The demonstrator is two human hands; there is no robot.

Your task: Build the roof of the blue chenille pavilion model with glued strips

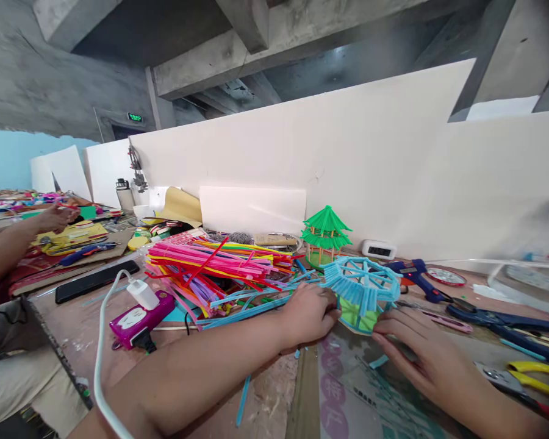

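A small pavilion model with a frame roof partly covered in light blue pipe cleaners stands on a green base in front of me. My left hand grips its left side near the base, fingers curled. On the opposite side, my right hand has thumb and fingers closed at the base's right edge. Some fingertips are hidden behind the model. A finished-looking green pavilion model with a tiered roof stands behind it. Left of my left hand lies a large heap of coloured pipe cleaners.
A glue gun, blue-handled cutters and yellow-handled pliers lie to the right. Leftward are a purple power strip with a white cable and a phone. A co-worker's hand is at far left.
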